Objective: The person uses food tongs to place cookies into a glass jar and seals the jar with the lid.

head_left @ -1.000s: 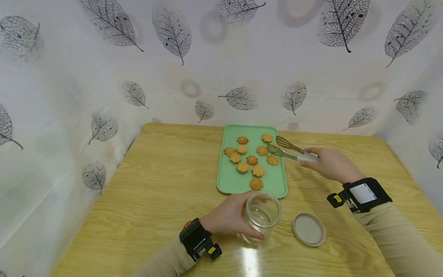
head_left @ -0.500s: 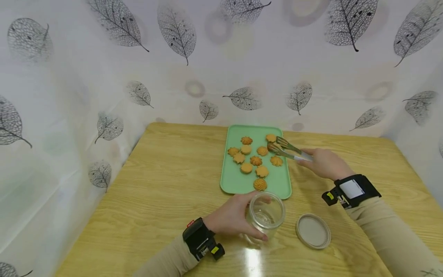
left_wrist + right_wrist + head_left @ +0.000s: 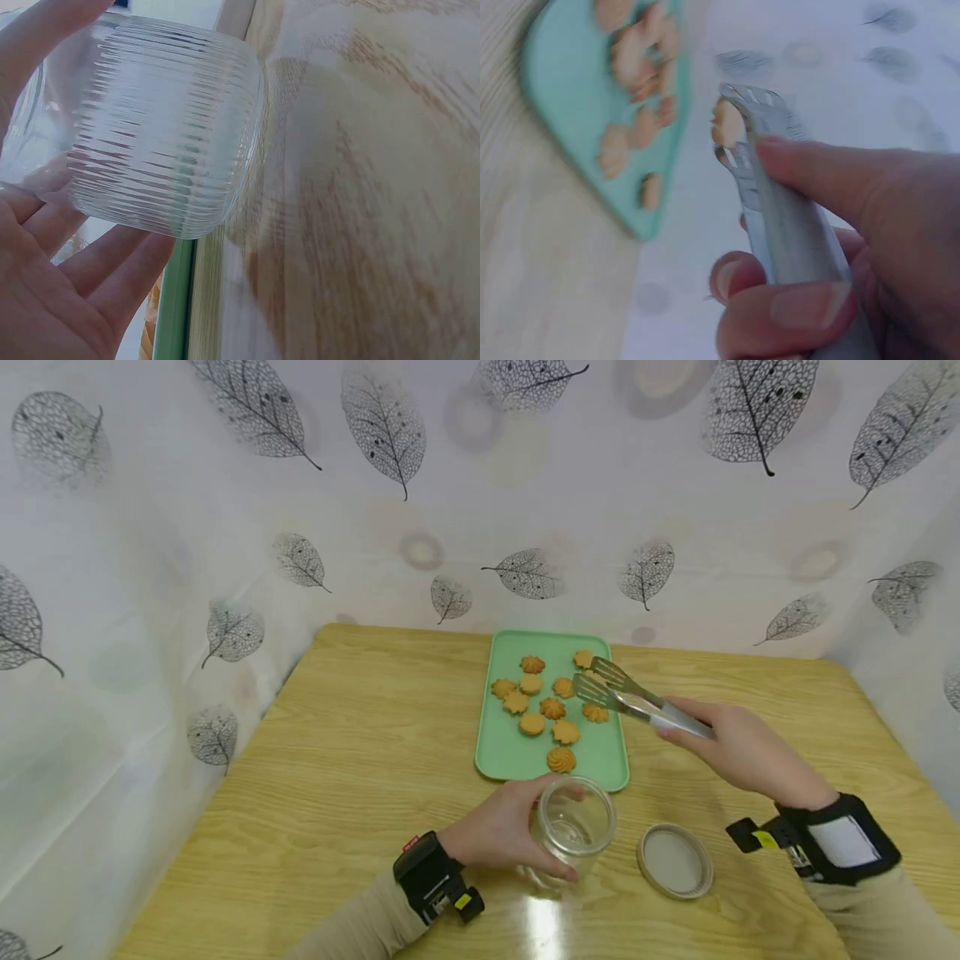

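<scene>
A golden cookie (image 3: pixel 726 124) sits between the slotted tips of the metal tongs (image 3: pixel 791 217), pinched there out beyond the fingers of the right hand (image 3: pixel 753 752). That hand grasps the tongs by their pale handles, thumb on one side and curled fingers on the other; the cookie itself touches only the tongs. In the head view the tips appear over the far right part of the green tray (image 3: pixel 495 760), where the other cookies (image 3: pixel 561 760) lie scattered, some plain and some ridged.

Near the tray's front edge, the left hand (image 3: pixel 506 831) grasps a clear glass jar (image 3: pixel 576 827), its thumb and fingers around opposite sides. The jar's mouth faces up, and its lower wall is ribbed. A round, pale lid (image 3: pixel 675 862) rests to the right of the jar, apart from it, on the wood-grain table (image 3: pixel 360 727). Behind the table hangs a whitish sheet (image 3: pixel 450 485) printed with dark leaves.
</scene>
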A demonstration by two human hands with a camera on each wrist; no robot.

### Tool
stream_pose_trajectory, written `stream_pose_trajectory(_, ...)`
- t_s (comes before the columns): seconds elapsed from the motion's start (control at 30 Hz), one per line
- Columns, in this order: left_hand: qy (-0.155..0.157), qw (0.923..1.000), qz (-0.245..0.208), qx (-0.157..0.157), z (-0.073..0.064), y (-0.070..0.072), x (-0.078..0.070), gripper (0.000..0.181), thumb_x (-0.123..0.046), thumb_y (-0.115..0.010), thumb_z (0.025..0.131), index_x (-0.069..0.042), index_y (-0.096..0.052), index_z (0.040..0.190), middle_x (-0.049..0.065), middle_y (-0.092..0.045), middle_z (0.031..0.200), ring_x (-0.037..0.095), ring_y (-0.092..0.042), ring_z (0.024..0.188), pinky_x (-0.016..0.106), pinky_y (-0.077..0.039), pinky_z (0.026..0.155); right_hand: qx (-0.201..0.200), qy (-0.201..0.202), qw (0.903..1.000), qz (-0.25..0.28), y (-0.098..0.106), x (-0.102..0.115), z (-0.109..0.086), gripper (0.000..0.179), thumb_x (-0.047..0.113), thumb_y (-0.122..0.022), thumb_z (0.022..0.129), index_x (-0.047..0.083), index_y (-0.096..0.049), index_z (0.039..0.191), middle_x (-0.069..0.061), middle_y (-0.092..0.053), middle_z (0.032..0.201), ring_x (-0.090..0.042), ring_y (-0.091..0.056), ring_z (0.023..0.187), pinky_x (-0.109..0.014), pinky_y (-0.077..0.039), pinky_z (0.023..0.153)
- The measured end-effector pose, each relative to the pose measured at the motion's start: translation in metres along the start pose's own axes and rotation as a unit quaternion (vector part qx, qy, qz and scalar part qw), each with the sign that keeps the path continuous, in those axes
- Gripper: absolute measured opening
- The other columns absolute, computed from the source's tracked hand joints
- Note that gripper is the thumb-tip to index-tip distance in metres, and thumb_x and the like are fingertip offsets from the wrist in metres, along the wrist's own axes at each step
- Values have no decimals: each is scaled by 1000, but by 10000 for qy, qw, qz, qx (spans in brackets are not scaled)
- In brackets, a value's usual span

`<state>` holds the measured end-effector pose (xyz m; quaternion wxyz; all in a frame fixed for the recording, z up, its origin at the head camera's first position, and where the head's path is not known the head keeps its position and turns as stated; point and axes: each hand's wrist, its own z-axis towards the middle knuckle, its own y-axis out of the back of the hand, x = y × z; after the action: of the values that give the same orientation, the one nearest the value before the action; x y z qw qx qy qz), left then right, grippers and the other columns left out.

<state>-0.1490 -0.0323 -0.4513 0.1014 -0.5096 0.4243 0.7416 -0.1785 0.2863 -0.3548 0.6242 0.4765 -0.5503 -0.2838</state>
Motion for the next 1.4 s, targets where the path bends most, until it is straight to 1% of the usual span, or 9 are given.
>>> stream_pose_trajectory(0.13,-5,10000,-19,-10,-1,1,1,91,-46,-92,66,-18,-55,145,-6,-63,139,7,-58,126,26,-49,104,178,23,9998,9,20,21,-38,73,49,-58,99,3,-47,154,-23,-70,117,-16,-54,75,-31,-41,60)
stream_pose_trajectory(0.27,54,10000,-22,1,-2,2,1,90,-47,-92,66,-21,-54,144,-6,-64,137,6,-58,124,27,-49,104,336,166,9992,-164,30,31,-74,65,47,-64,96,17,-53,153,2,-69,89,-4,-38,57,-27,-35,53)
stream_pose_trajectory(0.33,132,9999,-28,25,-3,2,1,86,-49,-91,67,-24,-55,140,-8,-66,132,5,-60,120,27,-50,103,379,383,9982,-258,29,32,-87,61,45,-66,95,24,-55,151,14,-55,70,-2,-29,51,-25,-33,52)
stream_pose_trajectory(0.43,314,9995,-37,58,-5,3,0,91,-53,-90,67,-25,-52,144,-8,-65,132,6,-59,122,30,-49,106,456,775,9954,-317,23,31,-99,56,42,-67,95,29,-58,148,18,-67,81,5,-36,56,-23,-37,55)
stream_pose_trajectory(0.57,514,9986,71,79,-6,4,0,108,-56,-89,66,-19,-42,156,-5,-60,142,9,-54,131,35,-45,112,421,786,9951,-418,14,28,-103,56,48,-68,92,31,-61,145,6,-75,118,7,-54,77,-25,-48,59)
stream_pose_trajectory(0.67,556,9983,160,98,-6,4,0,111,-57,-89,66,-16,-41,157,-4,-60,142,10,-54,130,36,-45,111,405,611,9963,-448,10,27,-103,57,53,-67,91,32,-62,143,2,-74,126,7,-58,83,-28,-53,62)
stream_pose_trajectory(0.93,340,9993,104,96,-3,3,0,95,-54,-90,66,-22,-50,146,-11,-63,132,6,-58,121,31,-50,105,536,736,9954,-294,6,24,-103,56,50,-66,93,29,-61,144,2,-74,126,7,-55,79,-25,-52,61)
stream_pose_trajectory(1.27,139,9999,-23,57,-1,2,0,83,-50,-91,66,-29,-54,137,-15,-64,126,3,-59,117,28,-51,102,441,743,9956,-371,4,23,-104,56,53,-65,92,33,-61,144,7,-73,127,7,-62,92,-27,-57,66)
stream_pose_trajectory(1.4,125,9999,12,59,-1,2,-1,86,-49,-91,66,-25,-55,141,-10,-64,134,4,-57,123,28,-49,105,440,773,9958,-195,5,24,-106,55,48,-67,93,31,-60,145,21,-68,91,8,-51,70,-23,-45,60)
